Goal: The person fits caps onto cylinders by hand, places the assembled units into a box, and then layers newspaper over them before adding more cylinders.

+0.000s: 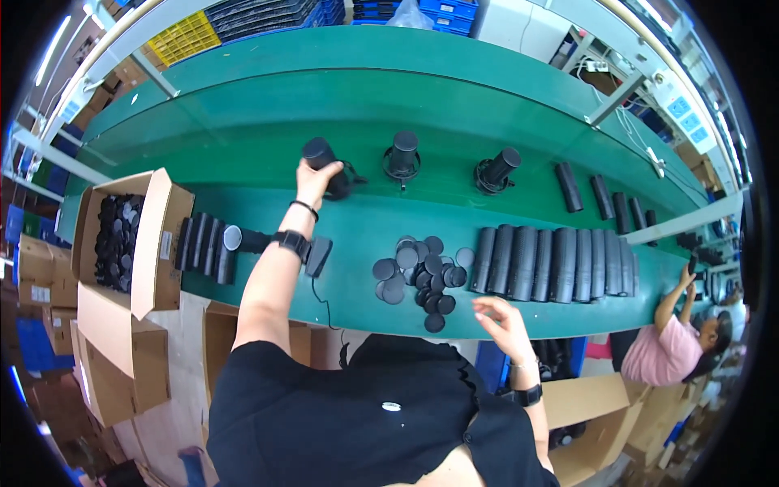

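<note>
My left hand (315, 180) is closed around a black cylinder (320, 152) at the far left of the green bench. A dark ring-like part sits low beside that hand; its detail is unclear. Two similar black cylinders, one in the middle (404, 150) and one further right (505, 164), stand in ring-shaped cradles. My right hand (505, 326), fingers loosely bent and apart, hovers over the bench's near edge with nothing visible in it. Just left of it lies a loose pile of black round discs (422, 276). A row of black tubes (556, 264) lies beyond it to the right.
An open cardboard box (166, 235) full of discs stands at the left, beside several black tubes (207, 247). A small dark device (319, 257) with a cable lies near my left forearm. More tubes (570, 187) lie back right. Another person (669, 349) works at the far right.
</note>
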`<action>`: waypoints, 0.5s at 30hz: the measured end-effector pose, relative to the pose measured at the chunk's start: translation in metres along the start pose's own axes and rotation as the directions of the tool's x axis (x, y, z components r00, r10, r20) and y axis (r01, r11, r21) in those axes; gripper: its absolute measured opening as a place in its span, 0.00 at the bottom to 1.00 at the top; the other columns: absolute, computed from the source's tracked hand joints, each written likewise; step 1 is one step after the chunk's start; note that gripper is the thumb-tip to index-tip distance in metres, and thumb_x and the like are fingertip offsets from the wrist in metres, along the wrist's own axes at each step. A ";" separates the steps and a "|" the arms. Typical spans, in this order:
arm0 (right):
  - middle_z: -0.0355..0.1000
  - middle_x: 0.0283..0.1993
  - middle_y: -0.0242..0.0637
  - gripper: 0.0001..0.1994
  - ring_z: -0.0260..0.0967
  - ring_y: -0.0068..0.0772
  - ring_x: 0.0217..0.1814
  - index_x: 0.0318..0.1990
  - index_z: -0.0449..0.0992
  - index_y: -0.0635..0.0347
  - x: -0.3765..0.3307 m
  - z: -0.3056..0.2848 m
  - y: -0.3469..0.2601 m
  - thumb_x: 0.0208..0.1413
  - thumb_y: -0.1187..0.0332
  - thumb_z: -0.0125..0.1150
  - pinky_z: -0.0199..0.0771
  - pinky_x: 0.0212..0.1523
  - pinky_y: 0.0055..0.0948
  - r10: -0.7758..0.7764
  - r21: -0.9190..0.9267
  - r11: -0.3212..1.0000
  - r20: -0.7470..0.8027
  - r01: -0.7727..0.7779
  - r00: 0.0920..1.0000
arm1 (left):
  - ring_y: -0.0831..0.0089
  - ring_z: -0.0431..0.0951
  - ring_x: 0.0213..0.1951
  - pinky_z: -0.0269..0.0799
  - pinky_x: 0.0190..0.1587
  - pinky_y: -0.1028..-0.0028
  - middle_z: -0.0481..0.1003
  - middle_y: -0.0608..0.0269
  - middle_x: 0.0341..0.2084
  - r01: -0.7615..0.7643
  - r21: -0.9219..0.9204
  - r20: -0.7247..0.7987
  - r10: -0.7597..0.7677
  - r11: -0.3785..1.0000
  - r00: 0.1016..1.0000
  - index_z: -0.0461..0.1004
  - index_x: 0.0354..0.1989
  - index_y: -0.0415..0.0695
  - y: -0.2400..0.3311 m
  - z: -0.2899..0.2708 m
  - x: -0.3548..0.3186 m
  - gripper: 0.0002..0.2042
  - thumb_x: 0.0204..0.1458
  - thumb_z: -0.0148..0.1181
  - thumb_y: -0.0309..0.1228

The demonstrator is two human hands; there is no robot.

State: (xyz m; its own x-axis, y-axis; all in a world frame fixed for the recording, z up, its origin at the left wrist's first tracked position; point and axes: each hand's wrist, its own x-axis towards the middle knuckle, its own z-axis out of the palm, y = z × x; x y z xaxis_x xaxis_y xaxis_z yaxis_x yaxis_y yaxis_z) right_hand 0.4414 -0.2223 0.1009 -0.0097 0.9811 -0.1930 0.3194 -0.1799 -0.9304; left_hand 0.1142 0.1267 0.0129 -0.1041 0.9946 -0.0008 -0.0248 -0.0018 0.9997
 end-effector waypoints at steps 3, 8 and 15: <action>0.74 0.37 0.30 0.11 0.69 0.17 0.37 0.46 0.75 0.64 -0.027 0.000 0.036 0.55 0.77 0.57 0.68 0.36 0.17 0.174 0.160 0.976 -0.155 -0.150 0.972 | 0.69 0.77 0.38 0.73 0.43 0.68 0.76 0.58 0.37 -0.083 0.082 -0.181 0.096 0.993 0.979 0.70 0.43 0.39 -0.031 0.001 0.056 0.26 0.31 0.74 0.23; 0.75 0.36 0.33 0.08 0.72 0.20 0.33 0.44 0.75 0.64 -0.063 0.003 0.069 0.57 0.75 0.56 0.68 0.31 0.17 0.372 0.377 0.893 -0.309 -0.247 0.875 | 0.66 0.76 0.39 0.72 0.45 0.67 0.76 0.58 0.39 -0.028 0.157 -0.331 0.079 0.987 0.940 0.69 0.45 0.39 -0.089 -0.009 0.115 0.29 0.30 0.75 0.23; 0.75 0.34 0.29 0.07 0.70 0.16 0.32 0.42 0.75 0.61 -0.101 0.012 0.086 0.58 0.76 0.55 0.67 0.31 0.15 0.477 0.486 0.830 -0.365 -0.274 0.799 | 0.59 0.73 0.49 0.67 0.53 0.63 0.72 0.49 0.47 -0.089 0.241 -0.417 0.186 0.966 0.889 0.62 0.54 0.37 -0.107 -0.023 0.125 0.44 0.24 0.80 0.34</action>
State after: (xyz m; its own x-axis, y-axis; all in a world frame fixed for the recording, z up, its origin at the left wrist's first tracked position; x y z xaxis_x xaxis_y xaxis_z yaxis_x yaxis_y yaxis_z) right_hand 0.4586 -0.3374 0.0364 0.4904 0.7243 -0.4846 -0.1924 -0.4524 -0.8708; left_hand 0.0809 0.2490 -0.0944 -0.5121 0.8409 0.1750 0.2247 -0.0655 0.9722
